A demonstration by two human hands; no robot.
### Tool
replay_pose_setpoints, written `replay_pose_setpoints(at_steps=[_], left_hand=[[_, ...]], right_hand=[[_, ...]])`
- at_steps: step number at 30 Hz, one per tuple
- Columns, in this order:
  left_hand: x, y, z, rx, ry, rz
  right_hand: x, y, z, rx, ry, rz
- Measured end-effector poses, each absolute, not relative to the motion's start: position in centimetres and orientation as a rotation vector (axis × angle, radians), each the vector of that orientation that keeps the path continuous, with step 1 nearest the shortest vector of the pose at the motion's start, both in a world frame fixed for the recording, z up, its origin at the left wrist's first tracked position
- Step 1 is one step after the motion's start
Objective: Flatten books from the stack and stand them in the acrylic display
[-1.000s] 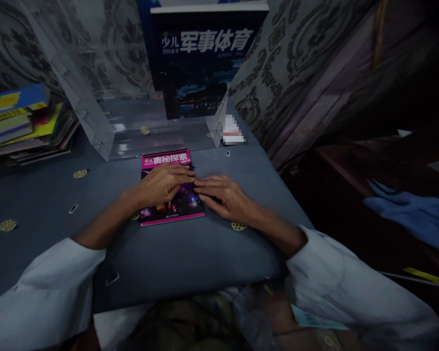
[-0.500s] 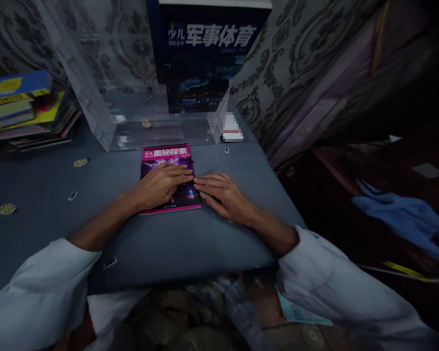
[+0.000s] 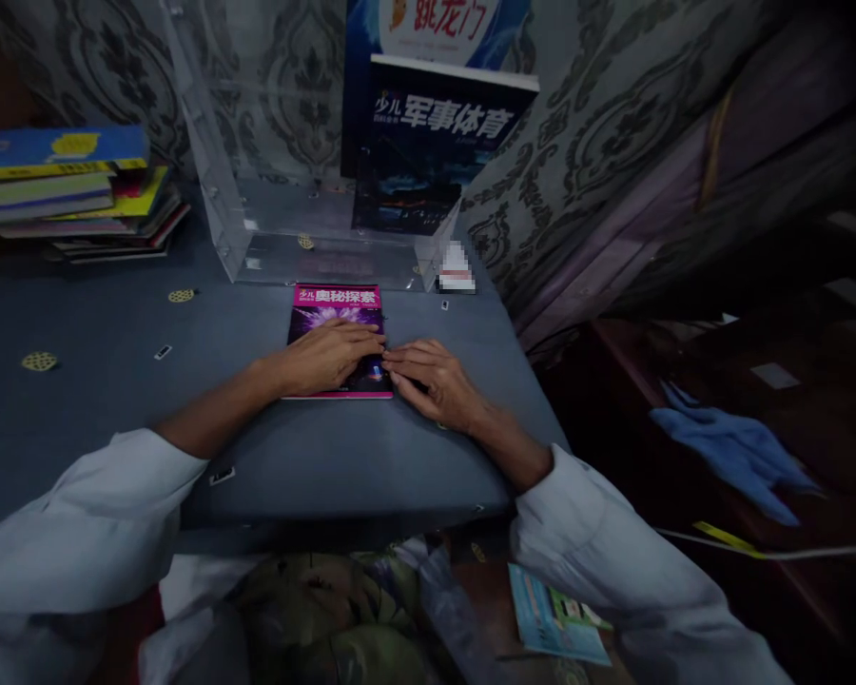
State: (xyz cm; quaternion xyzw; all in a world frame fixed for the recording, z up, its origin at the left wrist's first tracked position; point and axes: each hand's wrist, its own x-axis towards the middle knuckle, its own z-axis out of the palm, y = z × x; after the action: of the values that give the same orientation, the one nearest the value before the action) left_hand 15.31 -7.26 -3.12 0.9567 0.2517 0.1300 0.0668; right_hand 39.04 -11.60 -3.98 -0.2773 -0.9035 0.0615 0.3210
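A thin book [image 3: 338, 297] with a pink and purple cover lies face up on the grey-blue table covering. My left hand [image 3: 332, 357] rests flat across its middle, fingers stretched out to the right and hiding part of the cover. At the book's right edge, my right hand [image 3: 438, 381] lies with its fingers extended, the tips touching or very near the edge. Behind the book stands a clear plastic rack [image 3: 218, 214]. A dark blue book [image 3: 428, 152] stands upright in the rack's right side, with another blue book [image 3: 435, 29] behind it.
A stack of books [image 3: 64, 185] sits at the table's back left. Beside the rack is a small white item [image 3: 457, 271], blurred out. Past the right table edge lies a blue cloth [image 3: 734, 447]. Below the front edge is a light-blue booklet [image 3: 553, 618].
The view has tilted up and shifted left, showing more of the blue book at the back. Both hands keep nearly the same place on and beside the pink book.
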Motion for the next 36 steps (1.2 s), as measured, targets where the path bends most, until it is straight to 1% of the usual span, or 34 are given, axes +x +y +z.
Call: replay_pose_setpoints(at_steps=[11, 18, 23, 36], left_hand=[[14.9, -7.2, -3.5, 2.915, 0.7, 0.359], [14.8, -7.5, -3.8, 2.86, 0.678, 0.384], [14.9, -7.8, -3.5, 2.8, 0.633, 0.368], [14.8, -7.9, -2.6, 2.801, 0.612, 0.347]], right_hand=[[39.0, -12.7, -3.7, -0.647, -2.394, 0.174], [39.0, -13.0, -3.7, -0.705, -2.379, 0.209], [39.1, -13.8, -3.5, -0.625, -2.37, 0.206], [39.3, -14.2, -3.5, -0.635, -2.357, 0.181]])
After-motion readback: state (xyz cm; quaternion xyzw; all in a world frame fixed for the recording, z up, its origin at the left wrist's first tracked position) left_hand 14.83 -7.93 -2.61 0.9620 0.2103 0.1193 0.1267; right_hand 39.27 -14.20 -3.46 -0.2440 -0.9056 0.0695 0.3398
